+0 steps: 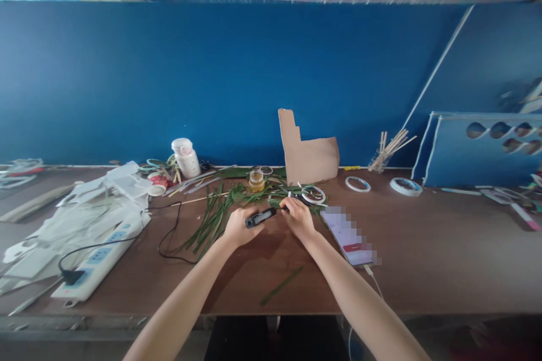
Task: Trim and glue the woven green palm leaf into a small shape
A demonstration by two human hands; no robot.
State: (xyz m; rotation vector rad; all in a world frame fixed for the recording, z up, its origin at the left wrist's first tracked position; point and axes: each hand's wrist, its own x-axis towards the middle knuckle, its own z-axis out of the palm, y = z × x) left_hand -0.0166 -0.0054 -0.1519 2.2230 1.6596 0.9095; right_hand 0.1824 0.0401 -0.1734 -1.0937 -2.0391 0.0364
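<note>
Black device [259, 217] held above the table between both hands, apparently to steady it. Left hand [243, 227]: fingers closed around its body. Right hand [298, 218]: fingers pinching its far end. Green leaves [207, 225] lie just behind, on the wooden table [444, 237] — blue wall [169, 79] beyond.

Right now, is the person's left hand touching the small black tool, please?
Touching: the head view shows the left hand closed around the left end of the small black tool.
</note>
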